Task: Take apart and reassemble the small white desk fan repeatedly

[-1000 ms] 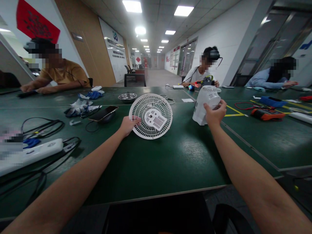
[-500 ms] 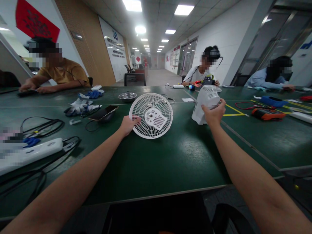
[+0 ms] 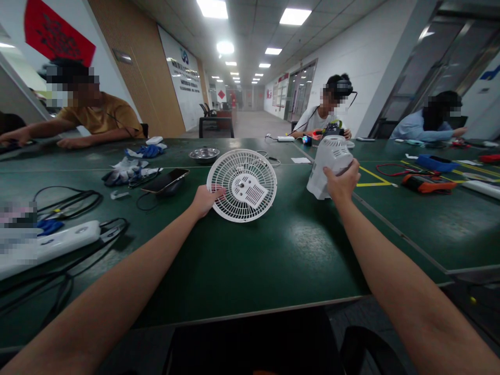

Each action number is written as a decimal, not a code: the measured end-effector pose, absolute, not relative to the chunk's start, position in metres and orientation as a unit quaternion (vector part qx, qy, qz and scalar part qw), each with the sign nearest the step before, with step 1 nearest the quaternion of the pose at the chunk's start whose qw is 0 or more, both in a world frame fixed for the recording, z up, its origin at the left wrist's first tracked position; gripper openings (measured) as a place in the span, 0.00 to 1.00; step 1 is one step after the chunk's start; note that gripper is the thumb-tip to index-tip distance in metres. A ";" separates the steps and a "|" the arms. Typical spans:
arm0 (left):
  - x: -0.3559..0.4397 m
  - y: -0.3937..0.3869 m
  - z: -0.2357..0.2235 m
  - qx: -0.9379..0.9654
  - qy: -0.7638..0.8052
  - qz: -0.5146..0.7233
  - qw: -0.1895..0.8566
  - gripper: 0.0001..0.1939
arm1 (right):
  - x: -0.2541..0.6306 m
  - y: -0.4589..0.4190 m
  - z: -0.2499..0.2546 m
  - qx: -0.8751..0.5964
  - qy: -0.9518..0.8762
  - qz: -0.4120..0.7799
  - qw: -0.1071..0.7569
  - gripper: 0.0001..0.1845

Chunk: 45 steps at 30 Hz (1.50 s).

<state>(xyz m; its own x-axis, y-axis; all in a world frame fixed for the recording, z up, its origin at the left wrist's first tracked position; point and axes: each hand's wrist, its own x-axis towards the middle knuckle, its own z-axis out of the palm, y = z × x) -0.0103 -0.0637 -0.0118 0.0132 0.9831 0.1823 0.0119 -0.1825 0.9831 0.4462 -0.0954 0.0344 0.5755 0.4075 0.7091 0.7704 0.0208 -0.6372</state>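
Observation:
A round white fan grille (image 3: 267, 169) stands tilted over the green table, its slotted mounting plate facing me. My left hand (image 3: 205, 201) is closed on the grille's left rim, with the thumb lying over the ribs. To the right, my right hand (image 3: 344, 180) grips a white plastic housing (image 3: 325, 165) with vent slots near its top, probably the fan's base. The housing leans slightly, its lower end at or just above the tabletop. Grille and housing are apart, with a stretch of table between them. The fingers behind each part are hidden.
Left on the table (image 3: 250, 276) are a phone (image 3: 167, 180), gloves (image 3: 127, 172), a white power strip (image 3: 70, 240) and black cables. A metal bowl (image 3: 204, 154) sits behind the grille. An orange multimeter (image 3: 427, 183) and a blue tray (image 3: 436, 162) lie right. Several people sit around.
Both my hands and the parts they hold stay almost still. At the far left, a co-worker's arm has reached farther left; the person at the far right has shifted a hand.

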 end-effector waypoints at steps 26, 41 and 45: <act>-0.011 -0.061 -0.014 0.545 0.447 0.538 0.461 0.13 | 0.391 -0.120 0.052 -0.551 -0.544 -0.180 0.607 0.44; -0.008 -0.064 -0.010 0.551 0.447 0.529 0.466 0.10 | 0.355 -0.097 -0.001 -0.722 -0.602 0.021 0.340 0.39; -0.009 -0.065 -0.009 0.564 0.451 0.522 0.455 0.09 | 0.355 -0.098 -0.002 -0.741 -0.618 -0.003 0.262 0.35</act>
<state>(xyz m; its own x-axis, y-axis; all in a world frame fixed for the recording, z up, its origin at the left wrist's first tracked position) -0.0094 -0.0653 -0.0091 0.0485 0.9829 0.1774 0.0347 -0.1792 0.9832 0.3549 -0.0976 -0.0017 0.2351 0.9150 0.3280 0.9179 -0.0980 -0.3845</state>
